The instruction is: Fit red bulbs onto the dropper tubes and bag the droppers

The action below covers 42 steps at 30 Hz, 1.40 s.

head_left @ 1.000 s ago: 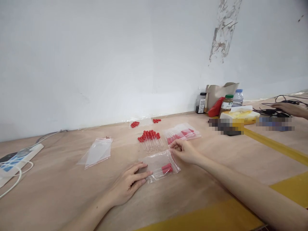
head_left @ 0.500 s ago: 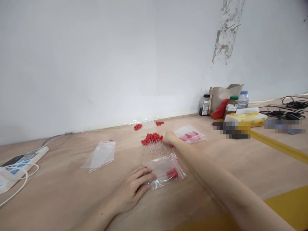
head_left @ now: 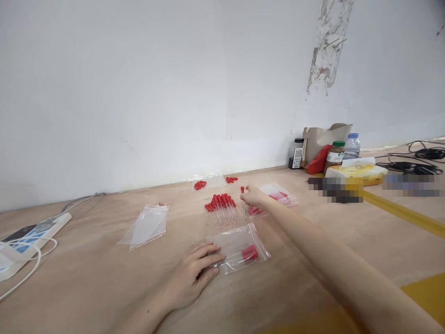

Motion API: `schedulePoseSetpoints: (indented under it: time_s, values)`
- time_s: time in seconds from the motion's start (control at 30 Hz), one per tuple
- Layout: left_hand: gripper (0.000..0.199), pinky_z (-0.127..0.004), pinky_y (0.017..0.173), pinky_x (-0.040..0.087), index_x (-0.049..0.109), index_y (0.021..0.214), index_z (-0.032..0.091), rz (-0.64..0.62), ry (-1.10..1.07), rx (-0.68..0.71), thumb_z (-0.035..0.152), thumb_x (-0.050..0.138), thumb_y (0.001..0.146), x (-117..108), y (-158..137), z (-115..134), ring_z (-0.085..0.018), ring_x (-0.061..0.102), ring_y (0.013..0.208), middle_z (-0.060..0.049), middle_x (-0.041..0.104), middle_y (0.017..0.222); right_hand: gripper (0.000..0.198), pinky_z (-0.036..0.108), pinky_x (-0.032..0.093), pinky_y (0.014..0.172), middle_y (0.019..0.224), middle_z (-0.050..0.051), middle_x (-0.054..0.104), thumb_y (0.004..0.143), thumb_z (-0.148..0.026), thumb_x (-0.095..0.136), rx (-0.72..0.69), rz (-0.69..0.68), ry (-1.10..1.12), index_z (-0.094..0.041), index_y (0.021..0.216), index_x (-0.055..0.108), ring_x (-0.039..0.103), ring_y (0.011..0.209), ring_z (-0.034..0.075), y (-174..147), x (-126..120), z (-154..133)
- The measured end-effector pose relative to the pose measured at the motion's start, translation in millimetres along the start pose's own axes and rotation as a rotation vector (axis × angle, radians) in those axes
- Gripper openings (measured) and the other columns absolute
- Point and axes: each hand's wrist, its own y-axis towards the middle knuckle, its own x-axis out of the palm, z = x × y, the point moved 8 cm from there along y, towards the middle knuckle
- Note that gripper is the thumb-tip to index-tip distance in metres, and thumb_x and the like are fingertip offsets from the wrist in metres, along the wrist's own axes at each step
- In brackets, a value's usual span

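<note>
My right hand [head_left: 253, 196] pinches a dropper [head_left: 242, 190] with a red bulb, holding it upright beside a row of several red-bulbed droppers [head_left: 224, 206] with clear glass stems. Fingers spread, my left hand [head_left: 198, 269] rests on the left edge of a clear zip bag [head_left: 229, 239]. Inside that bag lie a few droppers, their red bulbs [head_left: 249, 253] toward its opening. Filled zip bags [head_left: 278, 192] with red bulbs showing through lie just beyond and under my right wrist.
Flat zip bags [head_left: 149, 227] lie at left, near a power strip [head_left: 52, 227] with white cables. Loose red bulbs [head_left: 200, 185] sit by the wall, more [head_left: 231, 179] beside them. At right stand a jar [head_left: 335, 155], a bottle [head_left: 352, 147], a bag [head_left: 321, 137] and a tissue pack [head_left: 358, 174].
My right hand has lifted slightly and shifted right from the row, and a dropper now shows upright in its fingers. The left hand stays on the bag.
</note>
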Motion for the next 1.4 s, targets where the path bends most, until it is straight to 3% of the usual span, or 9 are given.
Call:
schedulePoseSetpoints:
  time_s: [0.1,0.27,0.47,0.67,0.8,0.93,1.03,1.23,1.4]
  values:
    - [0.032,-0.040,0.099,0.035,0.051,0.119,0.032,-0.011,0.005,-0.013,0.028,0.041,0.088,1,1,-2,-0.021,0.037,0.121,0.000,0.048,0.126,0.055,0.017,0.035,0.038,0.049,-0.008,0.045,0.071,-0.011,0.048,-0.024,0.051,0.082,-0.012,0.123,0.028,0.047,0.041,0.009,-27,-27,18]
    - [0.032,-0.040,0.098,0.035,0.051,0.118,0.032,-0.034,-0.004,-0.029,0.029,0.040,0.089,1,2,-2,-0.021,0.037,0.120,0.000,0.047,0.127,0.049,0.019,0.039,0.038,0.048,-0.009,0.044,0.069,-0.020,0.050,-0.112,0.205,0.428,-0.018,0.113,0.030,0.048,0.039,0.010,-70,-51,54]
    - [0.032,-0.040,0.098,0.035,0.051,0.119,0.032,-0.051,0.001,-0.047,0.030,0.039,0.089,2,1,-2,-0.021,0.037,0.121,0.000,0.047,0.127,0.050,0.030,0.052,0.056,0.060,-0.007,0.048,0.064,-0.036,0.061,-0.207,0.151,0.608,-0.023,0.101,0.030,0.057,0.055,0.014,-86,-31,64]
    - [0.036,-0.039,0.099,0.034,0.043,0.125,0.031,-0.030,-0.005,-0.071,0.032,0.040,0.089,-2,1,-1,-0.020,0.039,0.119,-0.001,0.045,0.129,0.034,0.033,0.052,0.066,0.071,-0.003,0.053,0.068,-0.038,0.059,-0.105,-0.026,0.679,-0.022,0.088,0.037,0.061,0.063,0.013,-87,-9,70]
    - [0.041,-0.036,0.098,0.035,0.037,0.129,0.030,-0.029,-0.018,-0.095,0.033,0.041,0.088,-3,1,-2,-0.019,0.040,0.118,-0.001,0.042,0.131,0.026,0.028,0.048,0.063,0.073,0.000,0.058,0.068,-0.036,0.060,-0.203,-0.199,0.448,-0.018,0.083,0.048,0.058,0.063,0.012,-94,-8,58]
    - [0.042,-0.037,0.100,0.033,0.036,0.129,0.029,-0.032,-0.016,-0.094,0.034,0.041,0.088,-2,0,-3,-0.019,0.038,0.120,-0.001,0.042,0.131,0.018,0.025,0.043,0.060,0.072,0.002,0.060,0.068,-0.027,0.061,-0.428,-0.186,0.051,-0.016,0.083,0.062,0.053,0.063,0.012,-104,-16,38]
    - [0.042,-0.038,0.100,0.033,0.035,0.129,0.029,-0.028,-0.023,-0.090,0.033,0.041,0.088,-2,-1,-3,-0.019,0.038,0.119,-0.001,0.043,0.131,0.015,0.024,0.041,0.062,0.078,0.003,0.061,0.069,-0.022,0.061,-0.547,-0.186,-0.078,-0.019,0.083,0.066,0.053,0.068,0.013,-110,-13,28]
    - [0.041,-0.039,0.099,0.033,0.036,0.129,0.029,-0.021,-0.019,-0.076,0.032,0.041,0.088,-2,1,-2,-0.020,0.039,0.119,-0.002,0.043,0.131,0.019,0.025,0.041,0.069,0.082,0.002,0.061,0.069,-0.015,0.059,-0.638,-0.123,-0.179,-0.022,0.085,0.067,0.054,0.076,0.014,-117,-8,14]
    - [0.039,-0.037,0.100,0.033,0.038,0.128,0.030,-0.038,-0.007,-0.075,0.032,0.040,0.089,0,0,-3,-0.019,0.039,0.119,-0.001,0.043,0.131,0.021,0.027,0.041,0.072,0.081,0.002,0.061,0.068,-0.011,0.055,-0.621,-0.126,-0.297,-0.023,0.079,0.068,0.054,0.078,0.016,-118,-10,12]
